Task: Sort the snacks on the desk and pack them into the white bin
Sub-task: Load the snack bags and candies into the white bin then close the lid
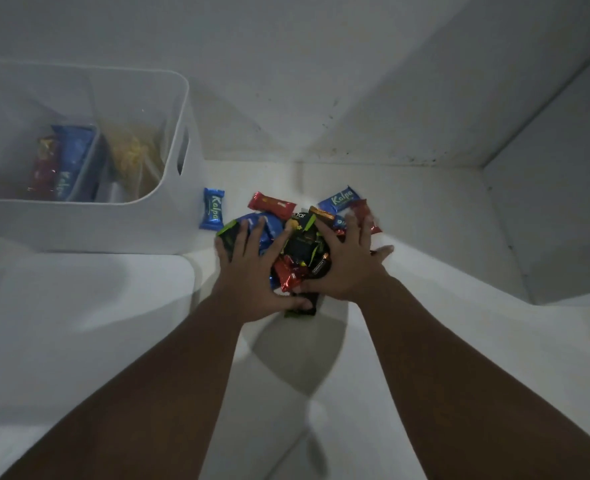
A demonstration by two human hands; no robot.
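Observation:
A pile of small snack packets (304, 244) lies on the white desk (96, 306): black-and-green, red foil and blue wrappers. My left hand (252, 271) lies on the pile's left side, fingers stretched over a blue packet (269, 230). My right hand (347, 261) covers the right side with fingers spread. A blue Kalpa packet (212, 209), a red packet (272, 204) and another blue Kalpa packet (340, 199) lie loose behind the pile. The white bin (113, 230) stands at the left and holds blue packets (72, 161), red packets (44, 168) and a yellow bag (130, 154).
White walls close the desk at the back and on the right, forming a corner behind the pile. The bin has a handle slot (182, 150) in its right wall and an inner grey divider. Bare desk surface stretches in front of the bin.

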